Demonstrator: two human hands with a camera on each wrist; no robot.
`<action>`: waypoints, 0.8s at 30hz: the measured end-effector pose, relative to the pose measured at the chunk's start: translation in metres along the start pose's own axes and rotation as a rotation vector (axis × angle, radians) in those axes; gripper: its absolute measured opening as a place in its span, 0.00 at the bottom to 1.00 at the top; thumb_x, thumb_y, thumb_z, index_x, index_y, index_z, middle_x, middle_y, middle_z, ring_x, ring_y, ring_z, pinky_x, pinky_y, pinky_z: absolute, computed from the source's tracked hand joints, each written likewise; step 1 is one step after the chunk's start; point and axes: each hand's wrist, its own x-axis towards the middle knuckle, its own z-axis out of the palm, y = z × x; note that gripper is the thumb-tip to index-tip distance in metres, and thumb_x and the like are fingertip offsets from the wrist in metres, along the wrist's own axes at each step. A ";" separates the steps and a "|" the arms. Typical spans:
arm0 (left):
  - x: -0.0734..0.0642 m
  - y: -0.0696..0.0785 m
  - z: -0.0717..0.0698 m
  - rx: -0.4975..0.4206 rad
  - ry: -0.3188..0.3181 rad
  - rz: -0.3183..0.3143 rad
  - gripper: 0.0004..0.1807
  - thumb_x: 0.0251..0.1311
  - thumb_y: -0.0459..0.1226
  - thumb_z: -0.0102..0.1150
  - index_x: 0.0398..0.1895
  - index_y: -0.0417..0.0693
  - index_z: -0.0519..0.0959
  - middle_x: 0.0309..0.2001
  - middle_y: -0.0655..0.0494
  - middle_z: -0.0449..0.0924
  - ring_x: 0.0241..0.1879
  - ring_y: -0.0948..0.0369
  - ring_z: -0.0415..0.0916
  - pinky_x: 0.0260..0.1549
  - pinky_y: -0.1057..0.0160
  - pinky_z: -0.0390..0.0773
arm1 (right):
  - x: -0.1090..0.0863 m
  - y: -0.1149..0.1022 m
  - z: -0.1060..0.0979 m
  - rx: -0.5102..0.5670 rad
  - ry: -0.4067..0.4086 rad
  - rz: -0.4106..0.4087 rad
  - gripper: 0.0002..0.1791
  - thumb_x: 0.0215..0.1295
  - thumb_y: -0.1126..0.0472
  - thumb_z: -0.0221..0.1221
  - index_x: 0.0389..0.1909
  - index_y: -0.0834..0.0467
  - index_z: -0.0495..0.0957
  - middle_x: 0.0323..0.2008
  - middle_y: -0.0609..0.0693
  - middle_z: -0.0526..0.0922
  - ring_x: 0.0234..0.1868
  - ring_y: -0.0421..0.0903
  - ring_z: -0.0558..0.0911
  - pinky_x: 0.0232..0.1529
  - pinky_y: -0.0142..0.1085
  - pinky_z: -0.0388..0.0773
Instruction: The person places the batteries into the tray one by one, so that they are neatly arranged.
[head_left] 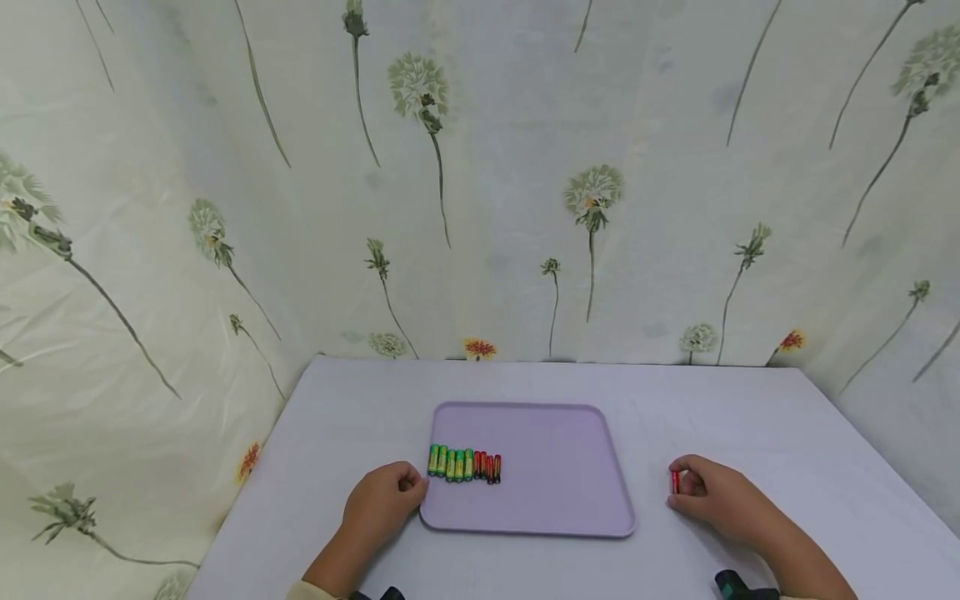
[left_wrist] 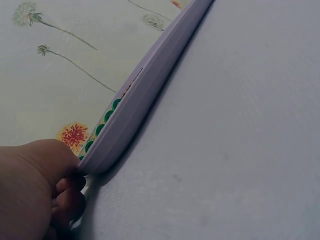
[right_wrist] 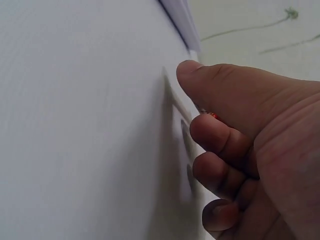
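A purple tray (head_left: 555, 467) lies on the table, with a row of several green batteries (head_left: 451, 464) and several red batteries (head_left: 487, 467) standing side by side at its left. My left hand (head_left: 385, 502) pinches the tray's left rim, thumb over the edge and the other fingers curled below it in the left wrist view. To the right of the tray, low over the table, my right hand (head_left: 708, 493) holds one red battery (head_left: 676, 482) between thumb and fingers. In the right wrist view the fingers (right_wrist: 210, 131) hide most of that battery.
The white table (head_left: 375, 383) reaches back to a curtain (head_left: 510, 208) printed with dandelions, which also hangs at both sides. Dark wrist devices (head_left: 742, 587) show at the bottom, near the forearms.
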 end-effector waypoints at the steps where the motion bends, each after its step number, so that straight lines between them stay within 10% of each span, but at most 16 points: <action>1: 0.000 0.000 0.000 -0.001 0.000 0.003 0.12 0.63 0.49 0.69 0.25 0.60 0.79 0.21 0.66 0.73 0.25 0.64 0.68 0.27 0.61 0.65 | 0.001 -0.003 0.001 0.002 0.004 -0.006 0.27 0.63 0.50 0.73 0.56 0.60 0.78 0.32 0.44 0.77 0.31 0.38 0.73 0.33 0.33 0.71; 24: -0.002 0.000 -0.002 -0.010 0.003 0.022 0.13 0.63 0.49 0.68 0.24 0.60 0.78 0.22 0.66 0.72 0.24 0.64 0.68 0.26 0.62 0.65 | 0.056 -0.105 0.024 0.126 -0.010 -0.184 0.25 0.65 0.55 0.73 0.59 0.58 0.78 0.34 0.43 0.79 0.36 0.43 0.75 0.32 0.34 0.72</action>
